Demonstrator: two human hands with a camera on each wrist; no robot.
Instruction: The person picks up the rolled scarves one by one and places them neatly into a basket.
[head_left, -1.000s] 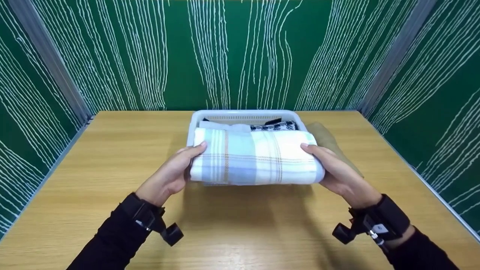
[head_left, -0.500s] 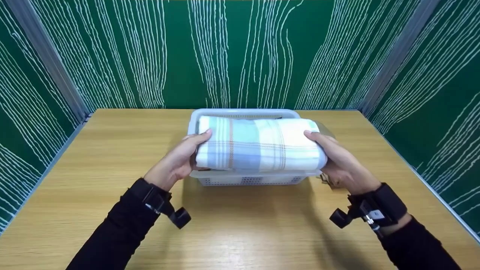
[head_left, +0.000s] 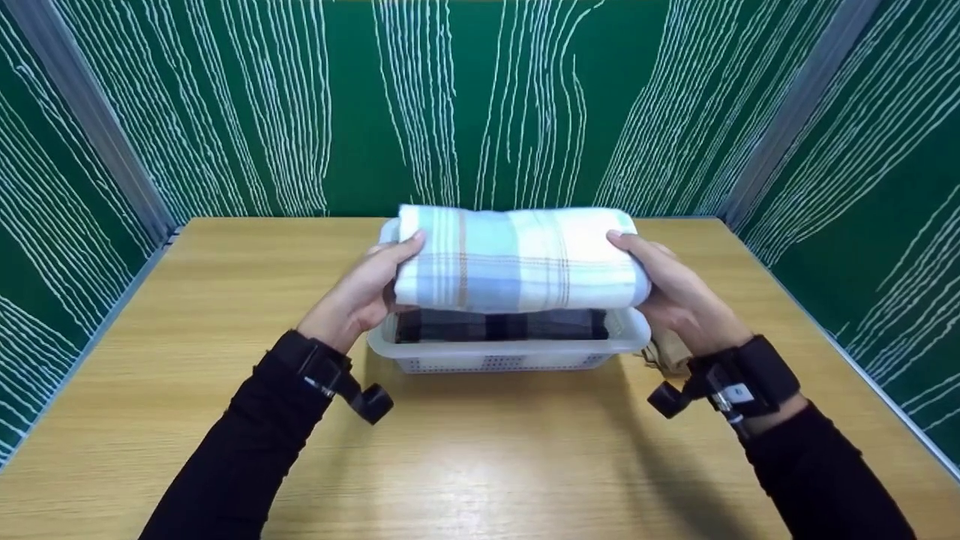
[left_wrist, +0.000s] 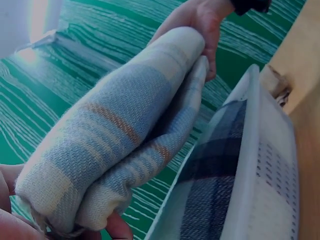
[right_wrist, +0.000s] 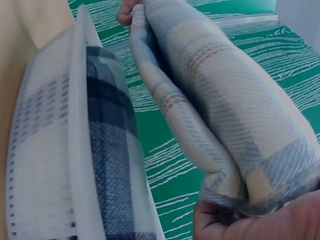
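A folded plaid scarf in white, pale blue and mint with thin brown stripes is held level above a white plastic basket. My left hand grips its left end, thumb on top and fingers underneath. The right hand grips the other end the same way. Both wrist views show the scarf's folded layers hanging clear of the basket rim. Inside the basket lies a dark plaid cloth, navy, black and white. The scarf hides the back of the basket in the head view.
A tan cloth item lies on the wooden table against the basket's right side, partly behind my right hand. Green walls with white wavy lines enclose the table at the back and both sides.
Both hands have lifted the scarf up and away from me, off the front of the basket. The basket's front rim and the dark plaid cloth inside now show below it.
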